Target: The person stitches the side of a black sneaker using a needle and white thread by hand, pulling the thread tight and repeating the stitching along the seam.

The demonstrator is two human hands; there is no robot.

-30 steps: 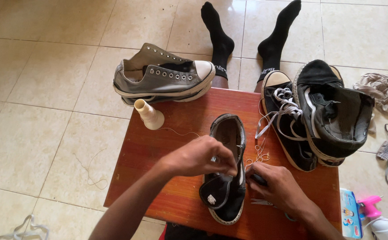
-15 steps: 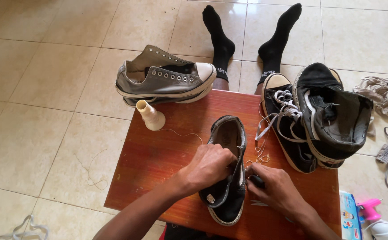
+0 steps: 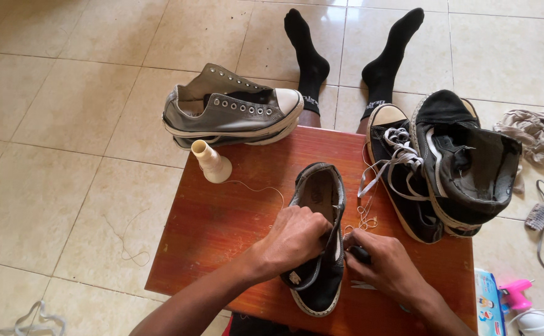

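A red-brown wooden tabletop [image 3: 222, 236] sits on a tiled floor. On its middle lies a black shoe [image 3: 320, 249] with a white sole edge, its long axis running away from the person. The open collar end is farther away; the rounded end is nearest. The left hand [image 3: 293, 239] has a closed grip over the shoe's side. Just beside it, the right hand [image 3: 387, 267] has a closed grip on a small dark tool [image 3: 360, 254]. Thin thread [image 3: 253, 186] trails to a cream spool [image 3: 211, 162].
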